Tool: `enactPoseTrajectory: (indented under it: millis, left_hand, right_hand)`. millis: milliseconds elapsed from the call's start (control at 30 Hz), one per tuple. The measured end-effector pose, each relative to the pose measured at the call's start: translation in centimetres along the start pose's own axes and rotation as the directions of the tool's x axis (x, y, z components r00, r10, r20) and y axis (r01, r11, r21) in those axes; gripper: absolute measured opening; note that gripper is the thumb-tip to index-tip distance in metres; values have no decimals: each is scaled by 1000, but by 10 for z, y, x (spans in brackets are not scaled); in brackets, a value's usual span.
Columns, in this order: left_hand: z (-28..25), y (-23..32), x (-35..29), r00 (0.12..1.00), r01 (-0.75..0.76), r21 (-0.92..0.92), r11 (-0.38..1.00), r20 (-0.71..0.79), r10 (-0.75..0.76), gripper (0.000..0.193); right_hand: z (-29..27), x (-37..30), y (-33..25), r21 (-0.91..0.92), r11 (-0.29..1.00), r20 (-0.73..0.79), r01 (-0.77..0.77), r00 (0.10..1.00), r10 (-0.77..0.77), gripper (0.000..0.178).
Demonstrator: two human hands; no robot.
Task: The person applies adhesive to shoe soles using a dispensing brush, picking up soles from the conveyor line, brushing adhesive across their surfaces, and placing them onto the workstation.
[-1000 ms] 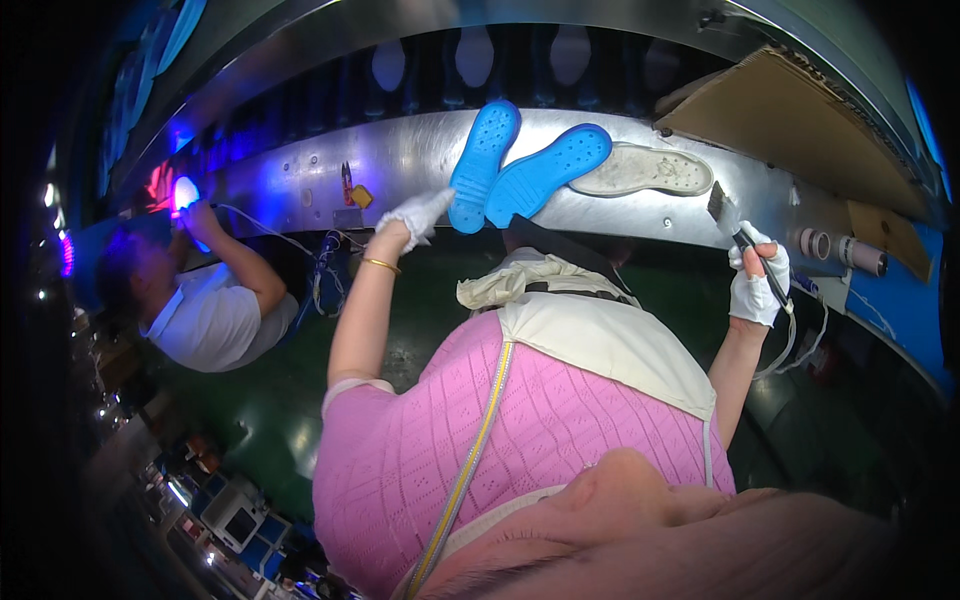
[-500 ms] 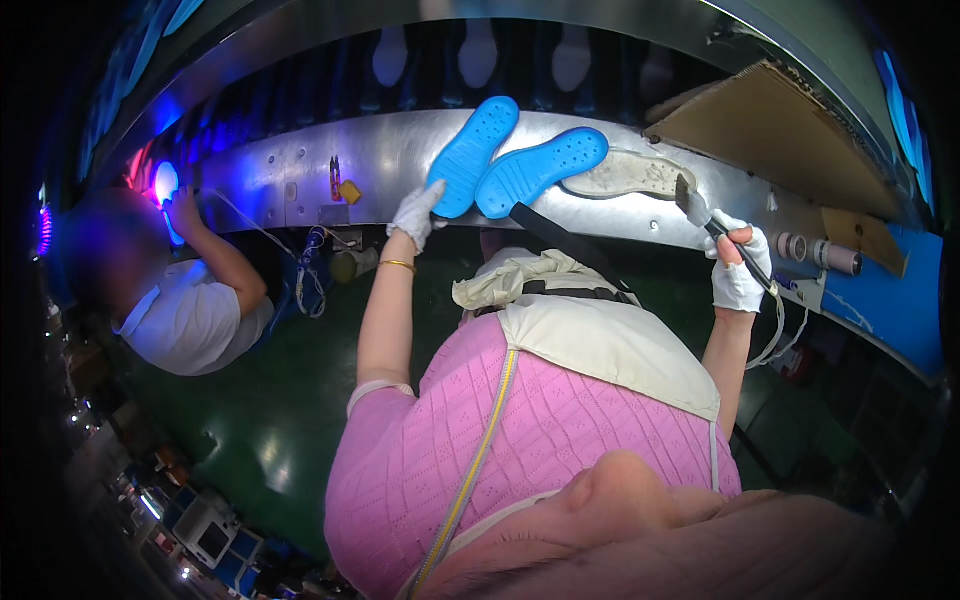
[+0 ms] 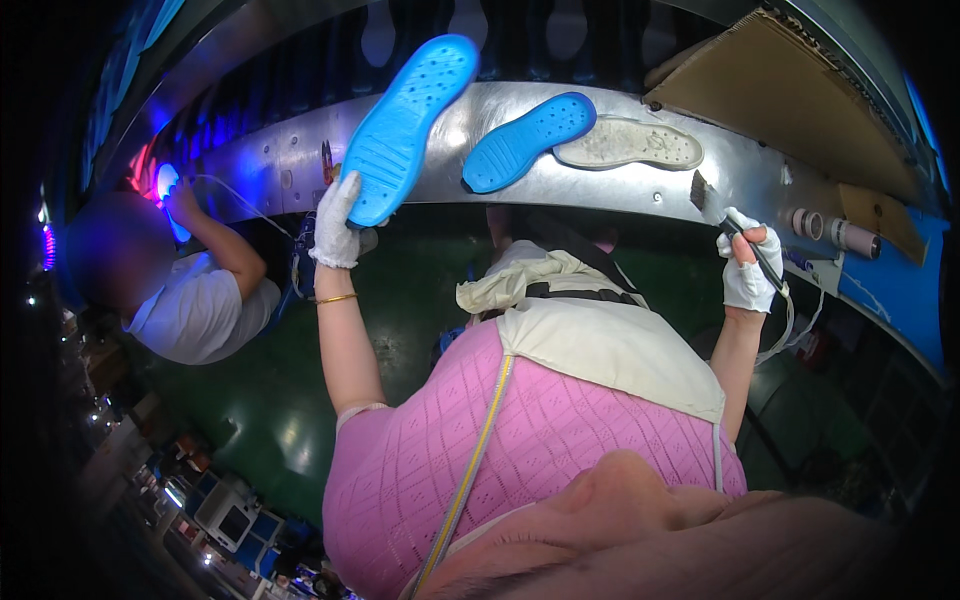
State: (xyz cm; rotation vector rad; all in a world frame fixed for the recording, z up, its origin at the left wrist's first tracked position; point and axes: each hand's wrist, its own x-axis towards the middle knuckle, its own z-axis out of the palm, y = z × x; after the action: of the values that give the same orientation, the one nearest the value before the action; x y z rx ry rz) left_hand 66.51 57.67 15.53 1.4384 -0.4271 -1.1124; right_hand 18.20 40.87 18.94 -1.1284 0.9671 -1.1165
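Observation:
My left hand (image 3: 337, 228), in a white glove, grips the near end of a blue shoe sole (image 3: 400, 135) and holds it raised above the left part of the metal bench (image 3: 650, 200). A second blue shoe sole (image 3: 530, 142) lies on the bench, its far end overlapping a greyish-white sole (image 3: 635, 143). In my right hand (image 3: 750, 262), gloved with bare fingertips, is a brush (image 3: 712, 200) with a dark handle and dark bristles. A pale tube hangs from the handle. The bristles are just off the bench's front edge, apart from the soles.
A co-worker (image 3: 205, 310) sits at the left, handling a brightly glowing sole (image 3: 168, 190). Brown cardboard (image 3: 790, 110) slants over the right end of the bench. Tape-like rolls (image 3: 855, 240) stand beside a blue surface (image 3: 900, 290). Behind the bench runs a dark strip with pale sole shapes.
My left hand has lifted one blue sole from beside the other and moved it leftward. My right hand with the brush has shifted slightly right and nearer to me.

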Motion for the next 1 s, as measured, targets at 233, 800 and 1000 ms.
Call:
enactPoseTrajectory:
  millis: [233, 800, 1000]
  left_hand:
    - [122, 32, -22, 918, 118, -214, 970, 396, -24, 68]
    - [472, 175, 69, 424, -353, -101, 930, 869, 255, 60]
    - [420, 180, 62, 95, -994, 36, 105, 768, 633, 45]
  right_hand:
    - [-30, -21, -7, 126, 989, -101, 81, 993, -68, 17]
    - [-61, -55, -12, 85, 940, -335, 331, 898, -286, 16]
    - [-63, -50, -2, 64, 970, -375, 236, 906, -196, 13]
